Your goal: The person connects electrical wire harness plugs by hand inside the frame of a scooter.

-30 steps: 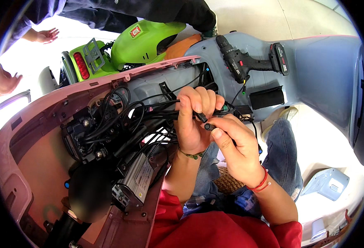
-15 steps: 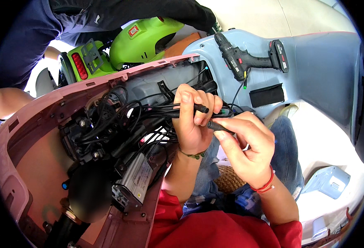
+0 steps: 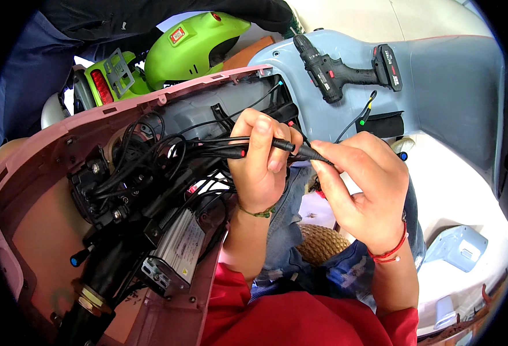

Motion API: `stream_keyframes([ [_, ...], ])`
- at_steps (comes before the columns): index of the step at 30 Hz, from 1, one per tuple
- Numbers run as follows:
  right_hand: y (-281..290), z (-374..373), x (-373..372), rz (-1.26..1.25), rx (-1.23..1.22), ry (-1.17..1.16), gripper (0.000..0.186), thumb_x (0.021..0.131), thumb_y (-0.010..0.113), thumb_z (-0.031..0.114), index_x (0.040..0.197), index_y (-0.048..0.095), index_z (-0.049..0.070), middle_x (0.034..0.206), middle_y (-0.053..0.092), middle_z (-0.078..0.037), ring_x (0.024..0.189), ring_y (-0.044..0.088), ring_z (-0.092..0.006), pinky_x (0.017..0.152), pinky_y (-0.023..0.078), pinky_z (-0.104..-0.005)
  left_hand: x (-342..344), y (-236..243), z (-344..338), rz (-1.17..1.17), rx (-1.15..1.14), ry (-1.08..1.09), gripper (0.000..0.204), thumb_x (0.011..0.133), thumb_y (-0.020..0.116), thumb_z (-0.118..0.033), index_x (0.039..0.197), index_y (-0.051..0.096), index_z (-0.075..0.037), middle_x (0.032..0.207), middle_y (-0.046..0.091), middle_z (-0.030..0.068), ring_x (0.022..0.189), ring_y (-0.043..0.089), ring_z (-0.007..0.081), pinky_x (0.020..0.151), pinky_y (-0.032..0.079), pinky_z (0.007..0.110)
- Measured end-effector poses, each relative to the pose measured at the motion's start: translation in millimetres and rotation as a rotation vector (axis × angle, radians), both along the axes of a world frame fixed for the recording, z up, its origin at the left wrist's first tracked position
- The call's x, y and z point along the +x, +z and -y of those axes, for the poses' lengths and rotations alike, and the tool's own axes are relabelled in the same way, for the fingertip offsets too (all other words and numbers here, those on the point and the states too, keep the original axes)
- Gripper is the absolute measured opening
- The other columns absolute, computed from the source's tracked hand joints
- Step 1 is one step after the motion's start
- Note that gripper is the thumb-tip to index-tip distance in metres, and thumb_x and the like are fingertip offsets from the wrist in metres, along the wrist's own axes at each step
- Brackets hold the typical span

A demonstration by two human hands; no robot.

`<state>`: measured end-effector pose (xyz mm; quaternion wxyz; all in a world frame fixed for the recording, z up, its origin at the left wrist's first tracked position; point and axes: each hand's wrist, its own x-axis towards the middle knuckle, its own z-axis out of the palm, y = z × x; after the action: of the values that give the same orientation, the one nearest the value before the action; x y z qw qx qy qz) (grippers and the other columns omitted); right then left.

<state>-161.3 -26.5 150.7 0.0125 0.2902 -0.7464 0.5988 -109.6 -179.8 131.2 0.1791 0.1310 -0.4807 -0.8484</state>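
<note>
My left hand [image 3: 258, 164] is closed around a bundle of thin black cables, with a round black cable connector [image 3: 283, 145] pinched between thumb and fingers. Between the thumb and index finger of my right hand [image 3: 369, 187] is a second, ribbed black cable connector [image 3: 317, 155]. The two connector ends point at each other and appear to touch; whether they are joined I cannot tell. More black cables [image 3: 193, 151] run left into the open pink body shell [image 3: 121, 106], past a silver finned metal box [image 3: 176, 248].
A black cordless drill [image 3: 346, 75] lies on the blue-grey body panel [image 3: 438, 81], near a loose cable with a green tip [image 3: 362, 121]. Behind the shell are a lime-green scooter [image 3: 182, 52] and another person's dark-clothed leg [image 3: 23, 75]. A small light-blue cover [image 3: 458, 248] lies at right.
My right hand's connector has been brought up in line with the left one, end to end. The green-tipped cable has swung up and right. The whole view has shifted slightly.
</note>
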Motion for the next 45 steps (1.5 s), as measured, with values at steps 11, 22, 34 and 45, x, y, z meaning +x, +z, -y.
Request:
stream_keyframes([
  [11,0,0,-4,-0.058,0.106,0.055,0.019,0.072,0.075,0.002,0.09,0.07,0.003,0.075,0.061,-0.007,0.064,0.059,-0.0239,0.055,0.046,-0.0335,4,7,5,0.163,-0.212,-0.042,0.026,0.105,0.046,-0.022,0.083,0.047,-0.008,0.055,0.035,-0.0044,0.05,0.029,0.0063,0.058,0.037,0.028],
  [22,-7,4,-8,-0.075,0.088,0.089,0.02,0.073,0.075,0.002,0.092,0.071,0.003,0.075,0.063,-0.007,0.063,0.059,-0.0233,0.056,0.046,-0.0331,3,7,8,0.208,-0.325,-0.018,0.028,0.105,0.046,-0.025,0.087,0.05,-0.003,0.066,0.054,0.0036,0.05,0.041,0.0038,0.047,0.033,0.021],
  [34,-6,3,-7,-0.096,0.106,0.1,0.02,0.073,0.075,0.003,0.092,0.07,0.003,0.074,0.063,-0.007,0.062,0.06,-0.0226,0.054,0.046,-0.0326,9,14,16,0.378,-0.459,-0.173,0.048,0.105,0.037,-0.026,0.061,0.039,-0.008,0.053,0.046,0.0064,0.047,0.037,0.0096,0.047,0.035,0.026],
  [45,-12,4,-3,-0.087,0.006,0.105,0.022,0.071,0.076,0.004,0.093,0.07,0.003,0.073,0.06,-0.005,0.06,0.059,-0.021,0.051,0.045,-0.0315,9,14,17,0.226,-0.455,-0.203,0.044,0.104,0.041,-0.024,0.062,0.039,-0.008,0.054,0.04,0.0035,0.048,0.037,0.0112,0.049,0.037,0.029],
])
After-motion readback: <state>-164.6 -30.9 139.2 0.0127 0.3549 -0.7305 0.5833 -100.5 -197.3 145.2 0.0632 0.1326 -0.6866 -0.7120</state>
